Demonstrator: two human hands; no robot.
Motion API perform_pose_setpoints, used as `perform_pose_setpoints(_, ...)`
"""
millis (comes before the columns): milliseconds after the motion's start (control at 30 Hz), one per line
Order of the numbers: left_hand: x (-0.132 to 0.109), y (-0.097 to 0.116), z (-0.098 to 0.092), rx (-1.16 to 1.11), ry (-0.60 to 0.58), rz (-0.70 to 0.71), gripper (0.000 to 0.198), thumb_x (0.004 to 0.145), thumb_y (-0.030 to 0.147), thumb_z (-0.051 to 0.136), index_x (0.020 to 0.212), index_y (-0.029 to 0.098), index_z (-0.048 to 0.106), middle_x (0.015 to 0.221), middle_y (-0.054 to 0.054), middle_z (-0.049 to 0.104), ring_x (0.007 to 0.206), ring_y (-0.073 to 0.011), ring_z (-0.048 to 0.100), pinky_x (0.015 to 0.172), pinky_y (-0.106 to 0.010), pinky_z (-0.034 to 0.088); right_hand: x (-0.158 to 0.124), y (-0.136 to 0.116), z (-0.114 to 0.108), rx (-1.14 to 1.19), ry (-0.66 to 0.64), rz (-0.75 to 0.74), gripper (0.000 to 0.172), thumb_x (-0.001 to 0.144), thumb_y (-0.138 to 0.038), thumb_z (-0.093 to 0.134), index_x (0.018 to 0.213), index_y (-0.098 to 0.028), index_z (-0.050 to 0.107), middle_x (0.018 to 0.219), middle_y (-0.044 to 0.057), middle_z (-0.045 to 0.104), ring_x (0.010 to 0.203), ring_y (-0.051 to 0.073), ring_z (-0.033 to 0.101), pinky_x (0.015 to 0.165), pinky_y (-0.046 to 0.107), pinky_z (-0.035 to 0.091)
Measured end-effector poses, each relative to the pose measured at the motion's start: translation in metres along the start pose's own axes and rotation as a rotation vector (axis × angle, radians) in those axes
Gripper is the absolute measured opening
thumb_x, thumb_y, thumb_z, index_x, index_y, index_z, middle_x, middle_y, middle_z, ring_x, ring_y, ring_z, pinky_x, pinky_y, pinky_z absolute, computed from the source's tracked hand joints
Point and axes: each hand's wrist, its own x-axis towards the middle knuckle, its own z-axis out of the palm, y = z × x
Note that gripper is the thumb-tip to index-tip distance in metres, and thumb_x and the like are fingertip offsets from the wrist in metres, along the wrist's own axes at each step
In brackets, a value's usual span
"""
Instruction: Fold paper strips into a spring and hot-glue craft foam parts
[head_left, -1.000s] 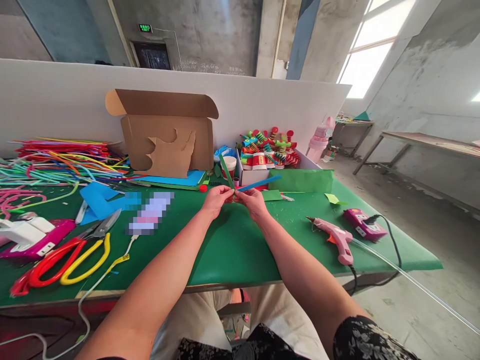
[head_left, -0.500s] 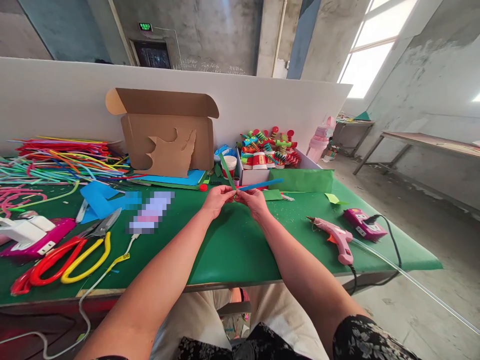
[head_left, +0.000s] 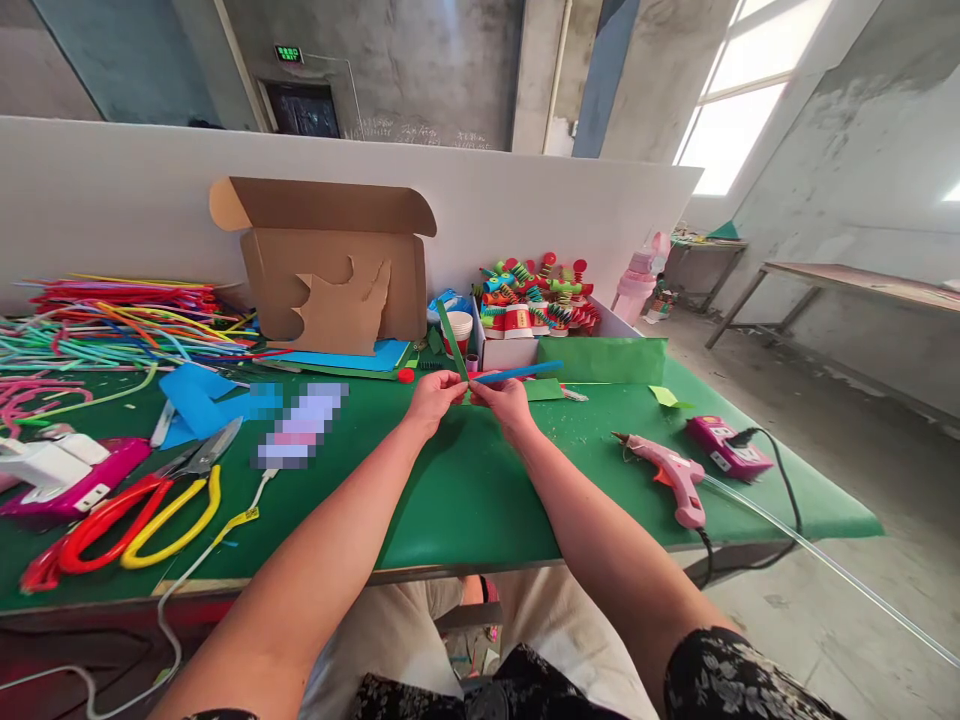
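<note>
Over the green-covered table (head_left: 465,510), my left hand (head_left: 433,403) pinches the lower end of a green paper strip (head_left: 453,340), which slants up and away. My right hand (head_left: 507,404) pinches the end of a blue paper strip (head_left: 529,370) that points out to the right. The fingertips of both hands meet where the two strips come together; the fingers hide the exact joint. Just behind the hands are a paper cup (head_left: 459,330) and a flat green paper piece (head_left: 546,390).
Left lie scissors (head_left: 172,515), a power strip (head_left: 97,480), blue paper (head_left: 195,395) and coloured sticks (head_left: 135,320). An open cardboard box (head_left: 337,240) and a box of red-green spring figures (head_left: 510,353) stand behind. Right are a glue gun (head_left: 671,465) and a socket block (head_left: 727,450).
Hardly anything differs. Both hands keep their pinch with fingertips together, and the two strips stay at nearly the same angles.
</note>
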Motion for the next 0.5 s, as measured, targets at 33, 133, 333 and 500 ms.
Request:
perform_pose_setpoints(33, 0.0003, -0.0003, -0.0003, -0.007, -0.003, 0.001, 0.04, 0.044, 0.043, 0.087, 0.06, 0.016, 0.061, 0.056, 0.003, 0.057, 0.054, -0.0105, 0.05, 0.058, -0.027, 0.042, 0.0004, -0.0002, -0.0003, 0.011, -0.003, 0.003, 0.031, 0.046, -0.03, 0.088, 0.064, -0.018, 0.066, 0.055, -0.005, 0.065, 0.05, 0.009, 0.056, 0.06, 0.026, 0.053)
perform_pose_setpoints(133, 0.0008, 0.0003, -0.0009, -0.051, 0.002, -0.003, 0.039, 0.045, 0.04, 0.087, 0.062, 0.016, 0.061, 0.057, 0.003, 0.057, 0.054, -0.0105, 0.05, 0.058, -0.027, 0.042, 0.0019, -0.0014, -0.0022, 0.074, -0.059, 0.049, 0.025, 0.051, -0.023, 0.086, 0.066, -0.018, 0.066, 0.06, -0.004, 0.067, 0.054, 0.009, 0.06, 0.062, 0.025, 0.054)
perform_pose_setpoints(333, -0.0007, 0.0028, 0.0009, -0.109, -0.047, 0.008, 0.039, 0.046, 0.038, 0.088, 0.064, 0.015, 0.061, 0.061, 0.002, 0.059, 0.058, -0.011, 0.053, 0.062, -0.028, 0.045, 0.005, -0.0014, -0.0044, 0.239, -0.11, 0.202, 0.015, 0.067, -0.02, 0.08, 0.071, -0.018, 0.065, 0.064, -0.002, 0.067, 0.059, 0.009, 0.064, 0.066, 0.023, 0.056)
perform_pose_setpoints(500, -0.0021, 0.0022, 0.0032, -0.104, -0.052, 0.012, 0.041, 0.044, 0.038, 0.089, 0.064, 0.015, 0.062, 0.062, 0.002, 0.06, 0.059, -0.0116, 0.054, 0.063, -0.028, 0.046, 0.0054, 0.0021, -0.0045, 0.25, -0.116, 0.184, 0.022, 0.064, -0.023, 0.085, 0.073, -0.018, 0.065, 0.057, -0.003, 0.064, 0.055, 0.008, 0.061, 0.065, 0.021, 0.056)
